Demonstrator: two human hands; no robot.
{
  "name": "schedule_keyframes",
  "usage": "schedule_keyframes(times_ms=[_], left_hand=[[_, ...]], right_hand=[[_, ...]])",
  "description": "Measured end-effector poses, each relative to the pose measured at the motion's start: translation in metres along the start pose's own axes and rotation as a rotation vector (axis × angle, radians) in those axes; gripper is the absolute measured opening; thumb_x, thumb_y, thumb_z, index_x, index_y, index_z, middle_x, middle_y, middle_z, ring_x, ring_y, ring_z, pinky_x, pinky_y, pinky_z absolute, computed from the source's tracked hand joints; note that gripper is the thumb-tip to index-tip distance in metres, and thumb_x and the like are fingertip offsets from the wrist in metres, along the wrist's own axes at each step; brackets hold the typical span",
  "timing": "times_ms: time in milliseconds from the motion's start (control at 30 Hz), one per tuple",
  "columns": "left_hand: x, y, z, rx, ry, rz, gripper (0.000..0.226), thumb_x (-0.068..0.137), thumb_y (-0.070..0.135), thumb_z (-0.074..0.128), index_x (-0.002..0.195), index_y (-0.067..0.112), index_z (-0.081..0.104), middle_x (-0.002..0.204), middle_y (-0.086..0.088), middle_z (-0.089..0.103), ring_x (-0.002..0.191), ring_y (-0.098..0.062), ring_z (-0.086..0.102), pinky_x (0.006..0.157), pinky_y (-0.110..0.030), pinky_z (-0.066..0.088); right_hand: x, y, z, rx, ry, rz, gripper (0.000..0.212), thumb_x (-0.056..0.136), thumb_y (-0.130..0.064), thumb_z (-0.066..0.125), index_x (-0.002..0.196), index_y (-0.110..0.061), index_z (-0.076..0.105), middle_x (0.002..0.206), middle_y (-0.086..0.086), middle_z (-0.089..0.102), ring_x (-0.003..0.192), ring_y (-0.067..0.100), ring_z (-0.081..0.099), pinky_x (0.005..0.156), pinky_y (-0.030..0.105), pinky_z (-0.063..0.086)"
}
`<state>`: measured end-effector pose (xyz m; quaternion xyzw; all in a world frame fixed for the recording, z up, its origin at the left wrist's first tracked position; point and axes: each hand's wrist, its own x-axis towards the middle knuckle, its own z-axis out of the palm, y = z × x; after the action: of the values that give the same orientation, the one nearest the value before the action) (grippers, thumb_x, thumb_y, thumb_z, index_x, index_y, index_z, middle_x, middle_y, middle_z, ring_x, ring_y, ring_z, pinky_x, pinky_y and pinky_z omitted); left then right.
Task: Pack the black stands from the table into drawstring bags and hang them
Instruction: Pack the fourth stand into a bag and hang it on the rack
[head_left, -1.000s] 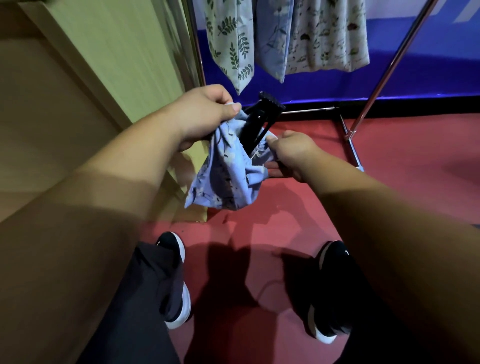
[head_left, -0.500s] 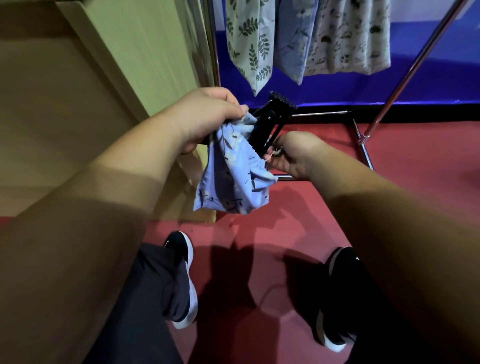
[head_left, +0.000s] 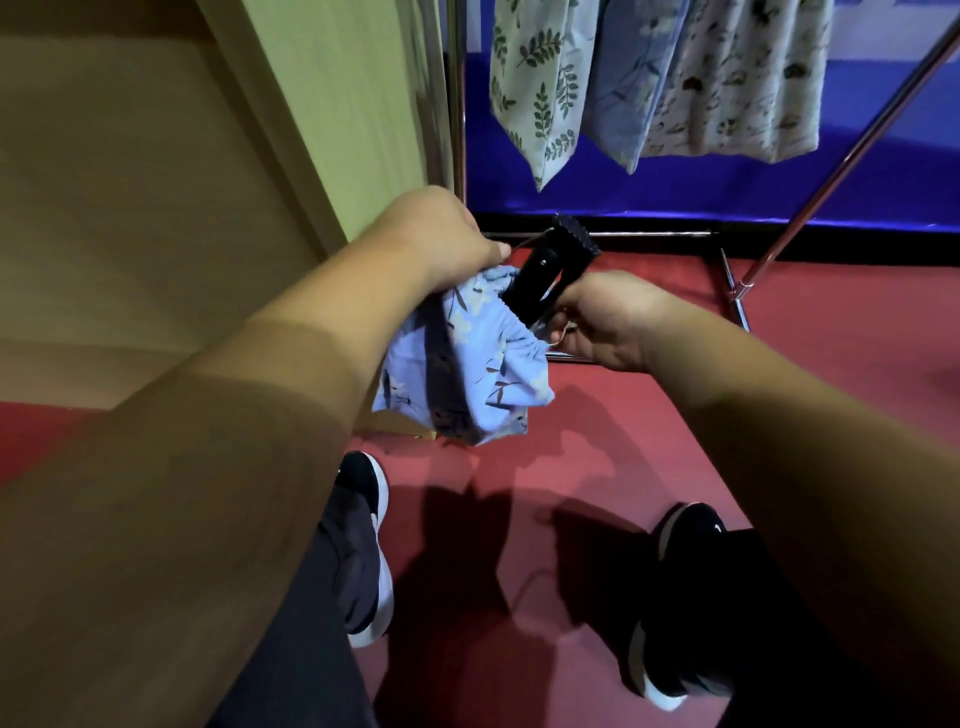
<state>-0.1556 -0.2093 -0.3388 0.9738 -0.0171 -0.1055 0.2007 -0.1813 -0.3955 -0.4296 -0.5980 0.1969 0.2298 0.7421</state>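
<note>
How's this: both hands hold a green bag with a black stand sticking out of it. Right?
No: the bag is blue, not green. The head view shows the left hand and right hand holding it, the stand sticking out.

I read this as a staged indoor work corner, not a home; a chrome garment rack (head_left: 457, 104) carries printed cloth bags (head_left: 540, 93) before a blue wall (head_left: 675, 192); red carpet-like floor (head_left: 649, 457); pale wooden furniture (head_left: 337, 104) on the left.
</note>
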Motion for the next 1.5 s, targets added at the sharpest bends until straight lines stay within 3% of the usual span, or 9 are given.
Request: schedule_keyframes(times_ms=[133,267,467,633,800,1000,1167,1333,1500], left_hand=[[0.003,0.0,0.002,0.061,0.054,0.003,0.035,0.104,0.045,0.061,0.101,0.014,0.077,0.099,-0.008,0.072,0.108,-0.032,0.068,0.087,-0.03,0.048],[0.011,-0.003,0.006,0.149,0.13,-0.062,0.038,0.109,0.037,0.052,0.117,0.007,0.074,0.115,-0.016,0.071,0.112,-0.039,0.065,0.081,-0.034,0.043],[0.012,-0.009,0.013,0.128,0.116,-0.029,0.039,0.109,0.032,0.045,0.119,0.004,0.07,0.119,-0.019,0.07,0.112,-0.04,0.066,0.078,-0.036,0.041],[0.015,-0.008,0.017,0.2,0.074,0.005,0.041,0.109,0.037,0.046,0.116,0.005,0.07,0.117,-0.018,0.071,0.11,-0.038,0.066,0.078,-0.035,0.042],[0.017,0.001,0.021,0.543,0.018,0.137,0.049,0.113,0.04,0.043,0.121,0.0,0.07,0.109,-0.02,0.068,0.111,-0.042,0.064,0.078,-0.038,0.041],[0.024,-0.001,0.031,0.572,-0.009,0.101,0.056,0.107,0.056,0.051,0.107,0.004,0.073,0.072,-0.009,0.052,0.085,-0.034,0.058,0.072,-0.037,0.042],[0.021,-0.001,0.037,0.596,-0.003,0.119,0.062,0.106,0.06,0.047,0.097,0.003,0.07,0.073,-0.011,0.055,0.085,-0.037,0.06,0.07,-0.038,0.042],[0.011,0.002,0.03,0.504,-0.092,0.143,0.071,0.107,0.063,0.037,0.1,0.0,0.07,0.094,-0.017,0.064,0.103,-0.038,0.065,0.077,-0.037,0.043],[0.01,0.001,0.013,0.123,-0.221,0.018,0.055,0.103,0.059,0.056,0.088,0.009,0.072,0.049,-0.006,0.053,0.047,-0.026,0.053,0.052,-0.027,0.037]], right_hand=[[-0.004,-0.002,-0.001,-0.06,0.02,-0.019,0.027,0.095,0.015,0.044,0.099,-0.001,0.065,0.079,0.011,0.056,0.051,0.01,0.054,0.054,0.026,0.056],[-0.006,-0.008,-0.006,-0.038,-0.026,-0.034,0.029,0.095,0.017,0.046,0.105,0.004,0.069,0.085,0.015,0.066,0.07,0.017,0.064,0.064,0.025,0.062],[-0.008,-0.009,-0.01,0.017,0.0,-0.031,0.03,0.098,0.019,0.053,0.116,0.001,0.068,0.102,0.019,0.077,0.095,0.025,0.078,0.086,0.033,0.066],[-0.012,-0.009,-0.013,-0.076,0.036,-0.057,0.028,0.091,0.021,0.053,0.093,-0.002,0.071,0.09,0.017,0.07,0.077,0.02,0.072,0.073,0.033,0.066],[-0.012,-0.008,-0.013,-0.241,0.133,-0.139,0.03,0.086,0.019,0.051,0.084,-0.007,0.066,0.073,0.014,0.061,0.056,0.018,0.059,0.057,0.03,0.055],[-0.014,-0.013,-0.02,-0.281,0.201,-0.177,0.023,0.081,0.009,0.058,0.091,-0.003,0.075,0.08,0.022,0.062,0.07,0.03,0.058,0.056,0.033,0.041],[-0.019,-0.019,-0.03,-0.32,0.272,-0.18,0.014,0.073,0.006,0.059,0.069,-0.008,0.059,0.069,0.017,0.044,0.059,0.026,0.045,0.052,0.03,0.037],[-0.019,-0.026,-0.048,-0.216,0.346,-0.194,0.023,0.084,0.008,0.056,0.099,-0.008,0.064,0.075,0.016,0.043,0.046,0.019,0.036,0.05,0.028,0.037],[-0.022,-0.016,-0.059,-0.101,0.287,-0.056,0.026,0.094,0.01,0.045,0.104,0.006,0.069,0.07,0.006,0.037,0.049,0.015,0.026,0.042,0.022,0.023]])
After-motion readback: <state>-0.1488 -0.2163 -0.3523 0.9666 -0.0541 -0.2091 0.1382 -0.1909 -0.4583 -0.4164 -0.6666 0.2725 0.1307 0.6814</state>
